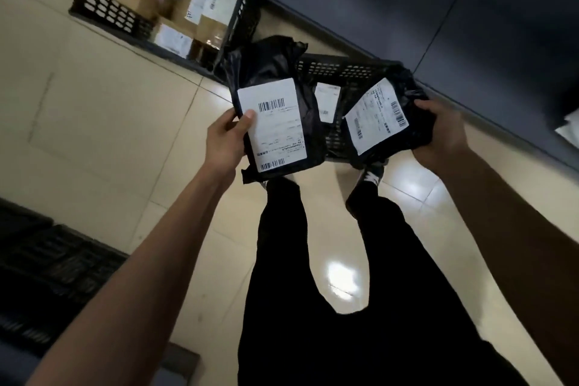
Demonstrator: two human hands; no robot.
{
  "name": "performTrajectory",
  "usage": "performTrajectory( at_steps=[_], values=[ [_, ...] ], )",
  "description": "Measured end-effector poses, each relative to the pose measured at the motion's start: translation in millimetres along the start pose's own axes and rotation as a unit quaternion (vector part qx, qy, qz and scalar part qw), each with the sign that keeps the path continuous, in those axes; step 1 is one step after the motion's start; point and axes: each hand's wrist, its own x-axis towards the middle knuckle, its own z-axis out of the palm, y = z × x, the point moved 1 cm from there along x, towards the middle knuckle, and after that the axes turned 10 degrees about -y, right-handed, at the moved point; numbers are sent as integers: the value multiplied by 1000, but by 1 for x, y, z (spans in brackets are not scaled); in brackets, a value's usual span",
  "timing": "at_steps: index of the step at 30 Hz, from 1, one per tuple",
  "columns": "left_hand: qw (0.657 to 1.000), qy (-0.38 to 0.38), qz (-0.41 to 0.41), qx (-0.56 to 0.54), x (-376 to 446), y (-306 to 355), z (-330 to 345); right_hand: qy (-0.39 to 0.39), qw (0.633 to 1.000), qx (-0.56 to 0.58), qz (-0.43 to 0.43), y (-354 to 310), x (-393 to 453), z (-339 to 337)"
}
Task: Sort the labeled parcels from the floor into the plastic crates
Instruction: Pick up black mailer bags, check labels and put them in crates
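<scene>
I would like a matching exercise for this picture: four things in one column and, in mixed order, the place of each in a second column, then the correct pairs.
Things:
1. black parcel with upright label
2. black parcel with tilted label
3. cardboard boxes
4. small labeled parcel

Places:
A. in the far crate
B. in the left hand
C. inside the near crate
D. in the right hand

Pairs: 1-B, 2-D, 3-A, 4-C
</scene>
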Motion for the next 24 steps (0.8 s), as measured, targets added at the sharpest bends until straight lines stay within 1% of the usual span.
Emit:
performTrajectory(
  at_steps=[2, 5, 12, 17, 20, 24],
  values=[
    [1000, -14, -6, 12, 34, -9, -2, 8, 1000, -11, 0, 13, 25, 1],
    [999, -18, -18, 24, 85, -32, -2, 26, 998, -56, 9, 31, 72, 0],
    [998, -20, -42, 51, 196, -107, 15, 54, 989, -134, 23, 75, 198, -36],
    [996, -22, -49, 78, 270, -156, 34, 43, 981, -184, 36, 108, 275, -62],
    [995, -24, -52, 78, 309, -188, 41, 15, 976, -209, 50, 128, 311, -69],
    [995, -7, -44, 91, 346, -226, 46, -14, 978, -199, 52, 153, 352, -79]
  ],
)
